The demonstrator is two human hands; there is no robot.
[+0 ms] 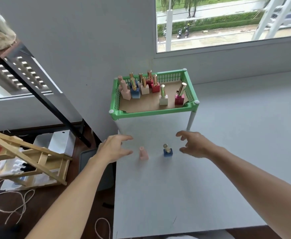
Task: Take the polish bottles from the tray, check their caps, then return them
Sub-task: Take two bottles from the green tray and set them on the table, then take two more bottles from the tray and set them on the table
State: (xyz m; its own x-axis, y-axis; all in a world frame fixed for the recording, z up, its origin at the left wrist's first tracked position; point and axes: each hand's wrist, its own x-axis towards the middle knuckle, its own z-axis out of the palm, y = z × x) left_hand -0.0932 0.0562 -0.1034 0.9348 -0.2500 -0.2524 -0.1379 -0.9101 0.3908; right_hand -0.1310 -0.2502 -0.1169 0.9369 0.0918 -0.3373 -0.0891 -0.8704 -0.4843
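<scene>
A green tray (151, 113) on white legs stands on the white table (210, 169) and holds several polish bottles (144, 87) with gold or pink caps. Two bottles stand upright on the table in front of it: a pink bottle (143, 153) with a pink cap and a blue bottle (167, 150) with a gold cap. My left hand (114, 148) hovers just left of the pink bottle, fingers spread, holding nothing. My right hand (195, 144) hovers just right of the blue bottle, fingers apart and empty. Neither hand touches a bottle.
The table's left edge runs just under my left hand. Left of it, lower down, are a wooden rack (25, 159), white boxes (61, 140) and loose cord (8, 202) on a dark floor. A window (227, 23) is behind the table.
</scene>
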